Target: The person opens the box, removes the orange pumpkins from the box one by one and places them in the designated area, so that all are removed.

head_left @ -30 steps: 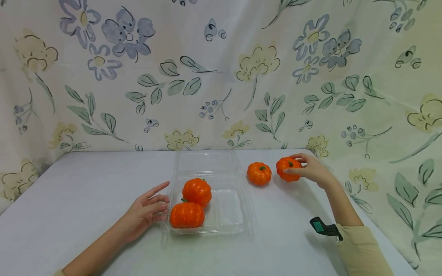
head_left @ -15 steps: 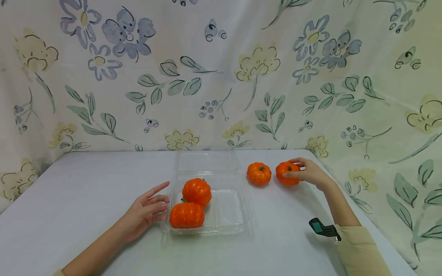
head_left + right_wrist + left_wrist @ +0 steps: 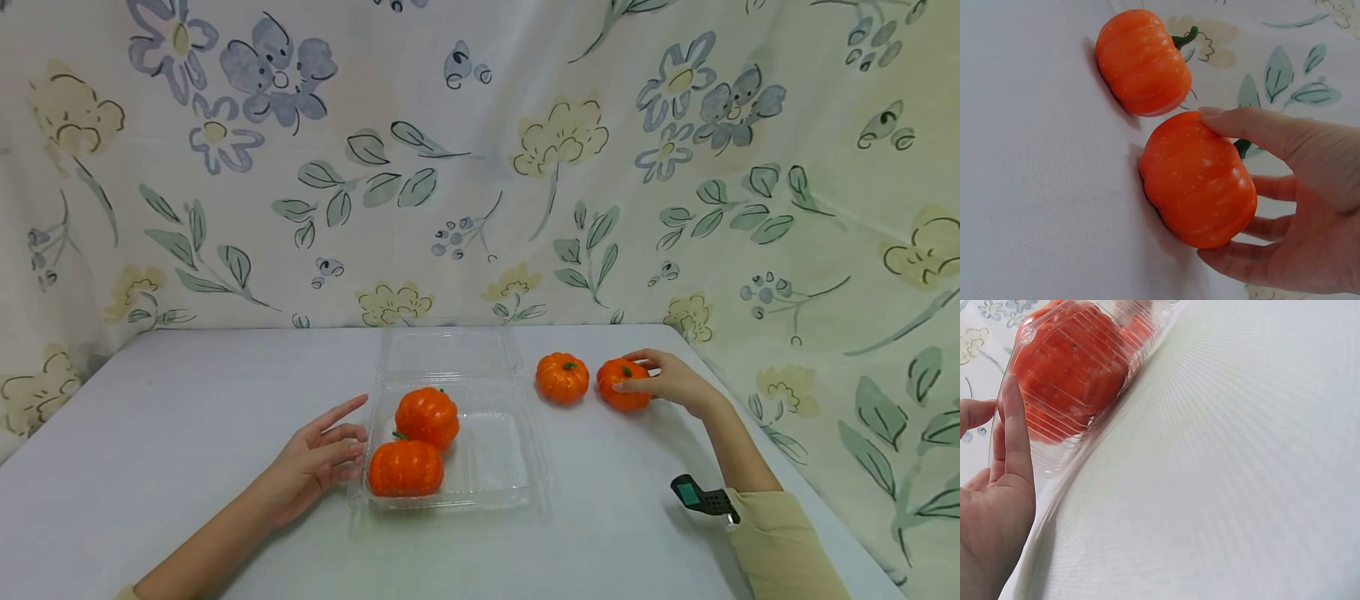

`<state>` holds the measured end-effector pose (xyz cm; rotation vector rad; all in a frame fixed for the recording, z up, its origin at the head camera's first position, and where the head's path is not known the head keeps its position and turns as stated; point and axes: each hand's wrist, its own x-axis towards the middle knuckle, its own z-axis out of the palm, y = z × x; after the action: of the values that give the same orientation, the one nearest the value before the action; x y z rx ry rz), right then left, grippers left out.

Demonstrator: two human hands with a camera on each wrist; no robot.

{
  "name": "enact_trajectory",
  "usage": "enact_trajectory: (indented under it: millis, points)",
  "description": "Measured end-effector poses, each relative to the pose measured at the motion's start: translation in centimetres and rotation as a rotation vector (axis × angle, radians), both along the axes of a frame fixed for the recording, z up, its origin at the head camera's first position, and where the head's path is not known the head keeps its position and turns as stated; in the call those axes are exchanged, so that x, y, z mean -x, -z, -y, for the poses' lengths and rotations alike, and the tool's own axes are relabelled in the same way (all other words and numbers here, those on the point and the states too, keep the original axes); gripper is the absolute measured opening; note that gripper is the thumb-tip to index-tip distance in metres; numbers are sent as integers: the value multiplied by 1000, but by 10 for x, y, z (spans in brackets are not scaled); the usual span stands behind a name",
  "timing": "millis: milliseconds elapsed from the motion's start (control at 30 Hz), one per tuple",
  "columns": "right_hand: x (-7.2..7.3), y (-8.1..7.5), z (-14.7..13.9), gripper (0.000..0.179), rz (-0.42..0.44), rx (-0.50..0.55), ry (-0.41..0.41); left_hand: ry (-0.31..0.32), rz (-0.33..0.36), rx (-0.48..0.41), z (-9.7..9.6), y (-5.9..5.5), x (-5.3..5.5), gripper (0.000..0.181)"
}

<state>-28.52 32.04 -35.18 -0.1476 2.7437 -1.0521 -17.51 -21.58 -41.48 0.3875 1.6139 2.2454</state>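
My right hand [image 3: 677,383] grips a small orange pumpkin [image 3: 1200,181] with a green stem, thumb on one side and fingers round the other. Close beside it on the white table sits a second orange pumpkin [image 3: 562,378]. A clear plastic clamshell box [image 3: 495,454] lies with its lid [image 3: 450,354] folded back. Two more pumpkins are in its left half, the rear one [image 3: 427,418] leaning against the front one [image 3: 406,468]. My left hand [image 3: 318,462] rests at the box's left wall, and its fairly straight fingers [image 3: 1017,437] lie along the plastic in the left wrist view.
The white table [image 3: 195,400] ends at a floral curtain [image 3: 480,167] at the back and right. A black wristband with a green patch [image 3: 701,496] sticks out from the right sleeve.
My right hand has brought its pumpkin down and slightly nearer to me, beside the other loose pumpkin. The left hand and the box have stayed put.
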Motion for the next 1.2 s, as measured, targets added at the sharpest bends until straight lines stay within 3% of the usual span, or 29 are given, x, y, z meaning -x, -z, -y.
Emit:
enact_trajectory:
  millis: [1200]
  points:
    - [-1, -3, -1, 75, -5, -23, -35, 12, -13, -3, 1, 0, 0, 53]
